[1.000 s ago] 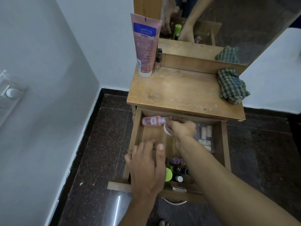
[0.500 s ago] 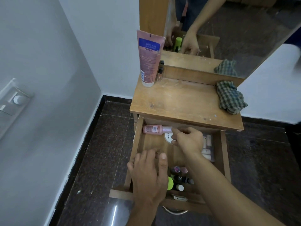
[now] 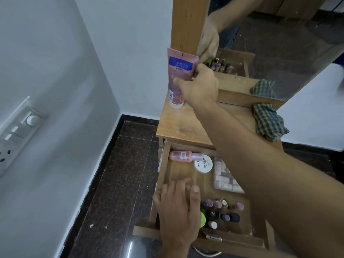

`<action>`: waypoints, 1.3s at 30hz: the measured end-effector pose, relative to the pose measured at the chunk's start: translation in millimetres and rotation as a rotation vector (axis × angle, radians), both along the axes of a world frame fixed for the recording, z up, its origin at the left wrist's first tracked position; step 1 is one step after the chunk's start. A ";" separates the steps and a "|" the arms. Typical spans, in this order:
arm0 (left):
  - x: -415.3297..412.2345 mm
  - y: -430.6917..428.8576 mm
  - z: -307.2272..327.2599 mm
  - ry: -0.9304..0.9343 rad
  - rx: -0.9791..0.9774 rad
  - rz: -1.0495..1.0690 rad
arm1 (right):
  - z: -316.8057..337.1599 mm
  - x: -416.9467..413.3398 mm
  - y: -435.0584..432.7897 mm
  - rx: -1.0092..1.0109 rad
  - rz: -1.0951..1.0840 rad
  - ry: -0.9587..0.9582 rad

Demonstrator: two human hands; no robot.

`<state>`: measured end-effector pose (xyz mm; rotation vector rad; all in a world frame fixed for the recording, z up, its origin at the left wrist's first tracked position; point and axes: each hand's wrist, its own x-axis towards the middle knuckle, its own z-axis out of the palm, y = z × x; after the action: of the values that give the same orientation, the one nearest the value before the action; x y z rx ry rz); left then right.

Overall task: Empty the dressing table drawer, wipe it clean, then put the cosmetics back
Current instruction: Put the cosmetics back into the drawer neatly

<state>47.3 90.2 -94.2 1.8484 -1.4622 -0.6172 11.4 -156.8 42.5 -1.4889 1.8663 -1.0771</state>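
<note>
Reaching across the desk (image 3: 186, 125), the right hand (image 3: 200, 86) closes on the pink tube (image 3: 176, 79), with the thumb laid across the tube's front and the fingers curled round its right edge. The tube stands upright on its white cap at the desk's far left corner, close against the wooden mirror frame (image 3: 186, 21). A checked cloth (image 3: 269, 123) lies crumpled at the desk's right edge, well apart from the tube, and the mirror (image 3: 279, 43) behind it reflects the cloth and both arms.

Below the desk's near edge the drawer (image 3: 178, 172) is pulled out. The left hand (image 3: 178, 207) lies flat on it near the front left corner, fingers straight and close together, holding nothing.

Cosmetics sit inside the drawer. A pink bottle (image 3: 183, 155) lies on its side along the back left, its pale cap touching a round white tub (image 3: 203, 163) printed "NAIL POLISH". Just right of the tub is a clear pouch (image 3: 223, 175) of small pale items, partly covered by the right forearm. Along the drawer's front edge stands a cluster of nail polish bottles (image 3: 223, 211) with purple, pink and dark caps. A green cap (image 3: 203, 219) shows just beside the left thumb, though the item under it is hidden.

A switch panel (image 3: 18, 131) is fixed to the white wall on the left, above dark speckled floor tiles (image 3: 121, 183).
</note>
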 end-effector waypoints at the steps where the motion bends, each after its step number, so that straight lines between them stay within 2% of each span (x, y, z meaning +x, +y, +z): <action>1: 0.4 0.0 -0.2 0.002 0.000 -0.001 | -3.5 0.7 -2.8 0.003 0.008 0.000; 7: 0.8 -0.9 1.0 -0.011 -0.024 0.008 | -5.5 -7.7 4.6 -0.067 0.036 -0.071; 11: 1.6 -0.7 0.8 0.017 -0.045 0.038 | 14.8 -30.1 57.9 -0.136 -0.036 -0.323; 15: 2.8 1.1 3.8 0.050 -0.056 0.051 | 16.7 -70.8 145.3 0.064 -0.142 -0.684; 19: 3.8 2.1 8.7 0.041 -0.071 0.058 | -30.8 -104.2 196.6 0.370 -0.404 -0.876; 23: -0.1 -2.3 14.0 -0.144 -0.074 -0.049 | -78.7 -113.4 204.1 0.600 -0.493 -1.006; 29: 1.5 -42.9 18.6 -0.508 0.012 -0.275 | -104.2 -108.0 179.2 0.805 -0.443 -1.238; 33: 11.3 -71.1 6.3 -0.742 0.044 -0.358 | -104.2 -106.8 159.6 0.844 -0.407 -1.223; 39: 29.5 -96.3 -5.0 -0.880 0.068 -0.483 | -108.6 -101.8 149.5 0.928 -0.372 -1.170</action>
<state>76.8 -6.2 -99.3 1.9163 -2.5223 -0.0208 -90.4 -7.2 -66.0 0.0876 1.3671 -0.7326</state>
